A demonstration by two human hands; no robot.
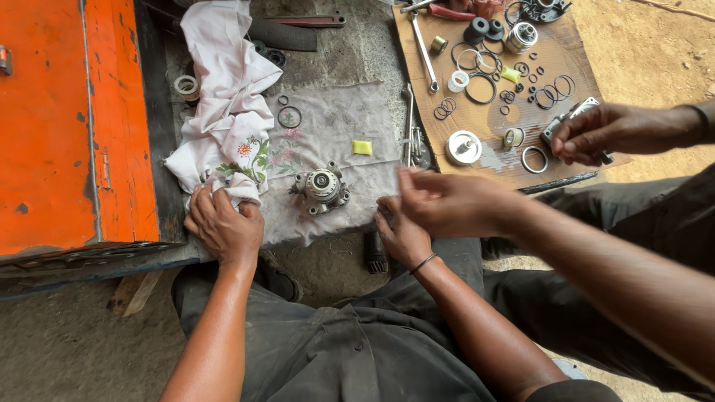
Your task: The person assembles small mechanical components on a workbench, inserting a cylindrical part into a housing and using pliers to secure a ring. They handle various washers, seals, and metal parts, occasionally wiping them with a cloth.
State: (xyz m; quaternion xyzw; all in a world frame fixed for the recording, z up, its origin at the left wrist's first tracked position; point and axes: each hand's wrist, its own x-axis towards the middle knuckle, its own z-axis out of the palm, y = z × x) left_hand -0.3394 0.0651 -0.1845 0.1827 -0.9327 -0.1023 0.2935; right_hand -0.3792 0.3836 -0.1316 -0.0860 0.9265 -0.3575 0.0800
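Pressing down on a bunched white cloth with flower embroidery, the left hand sits palm-down, fingers curled loosely over the cloth's lower end, at the near edge of a grey work rag spread on the concrete. Right hand, thin band on the wrist, lies at the rag's right near corner; a co-worker's hand covers most of it, so cannot tell whether its fingers are spread or closed, or if they hold anything.

Small metal pump housing with a round centre bore stands on the rag between the two hands, apart from both. Yellow block lies on the rag just above it. Black O-ring lies near the cloth, a smaller ring just above it.

Co-worker comes in from the right: one hand over the person's right hand with fingers pinched together, second hand further right gripping a metal part at the edge of a cardboard sheet. Cardboard carries many black seals, a long spanner, a round silver cap, a metal ring, a small yellow piece and black rubber parts. Orange metal panel fills the left side. Dark ribbed shaft stands near the person's knee, below the right hand.
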